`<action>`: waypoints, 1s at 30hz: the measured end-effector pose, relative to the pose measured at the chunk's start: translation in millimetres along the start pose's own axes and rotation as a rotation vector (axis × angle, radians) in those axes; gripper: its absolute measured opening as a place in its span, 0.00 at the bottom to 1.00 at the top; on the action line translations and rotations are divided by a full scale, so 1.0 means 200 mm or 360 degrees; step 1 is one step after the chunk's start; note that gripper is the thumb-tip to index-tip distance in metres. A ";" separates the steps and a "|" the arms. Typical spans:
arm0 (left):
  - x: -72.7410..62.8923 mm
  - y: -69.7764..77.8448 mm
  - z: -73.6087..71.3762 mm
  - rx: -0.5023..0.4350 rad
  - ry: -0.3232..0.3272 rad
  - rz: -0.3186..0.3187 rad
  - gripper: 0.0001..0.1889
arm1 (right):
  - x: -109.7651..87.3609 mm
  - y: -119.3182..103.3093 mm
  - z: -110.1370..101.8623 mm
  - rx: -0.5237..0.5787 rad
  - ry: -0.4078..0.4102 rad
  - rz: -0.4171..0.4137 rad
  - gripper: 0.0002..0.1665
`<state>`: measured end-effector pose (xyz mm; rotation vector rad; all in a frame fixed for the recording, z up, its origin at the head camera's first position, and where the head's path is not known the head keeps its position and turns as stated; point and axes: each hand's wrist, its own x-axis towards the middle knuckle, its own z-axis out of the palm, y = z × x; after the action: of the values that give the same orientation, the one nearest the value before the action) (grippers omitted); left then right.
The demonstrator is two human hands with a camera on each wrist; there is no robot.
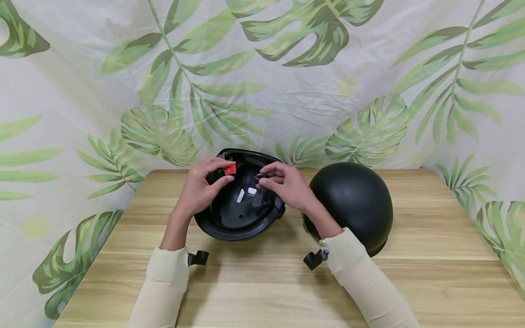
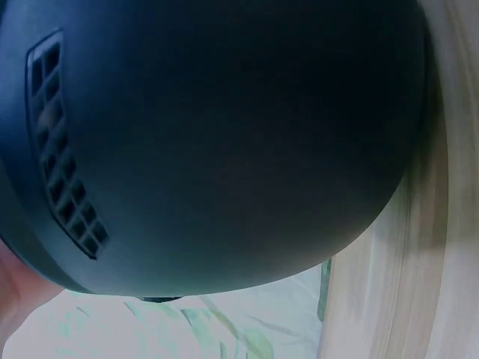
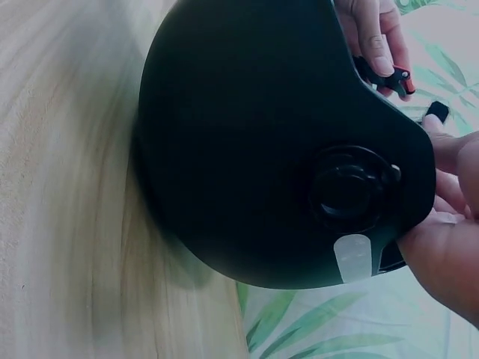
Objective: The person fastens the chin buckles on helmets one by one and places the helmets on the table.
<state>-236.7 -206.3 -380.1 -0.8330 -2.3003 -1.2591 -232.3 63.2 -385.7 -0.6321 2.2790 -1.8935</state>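
Two hands pinched small buckle parts above an upturned black helmet.
The left hand (image 1: pixel 201 186) gripped a red-and-black buckle (image 1: pixel 230 169) between thumb and fingers, near the middle of the frame; the right hand (image 1: pixel 285 183), just right of it, pinched a small black piece (image 3: pixel 436 113), the two parts apart. Below them the upturned helmet (image 1: pixel 239 233) lay left of centre, two white labels (image 1: pixel 240 196) inside, a round knob (image 3: pixel 348 191) on its outer side. Right of centre, a second black helmet (image 1: pixel 352 205) sat dome-up on the wooden table (image 1: pixel 254 291), before a leaf-print cloth (image 1: pixel 295 100).
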 end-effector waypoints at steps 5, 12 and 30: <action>0.00 -0.01 0.00 -0.0004 -0.0010 -0.0012 0.18 | 0.00 0.01 -0.01 -0.0044 -0.0033 0.0003 0.19; 0.00 -0.01 0.00 -0.0031 -0.0009 0.0017 0.17 | 0.01 0.01 0.00 -0.0122 -0.0023 -0.0034 0.14; 0.00 0.02 0.01 0.0030 -0.0153 0.0006 0.15 | 0.00 0.04 0.05 -0.0069 0.0163 -0.0232 0.11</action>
<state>-234.3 -203.7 -378.8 -0.9097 -2.3803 -1.2182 -230.3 56.1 -396.0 -0.7425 2.4039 -1.9890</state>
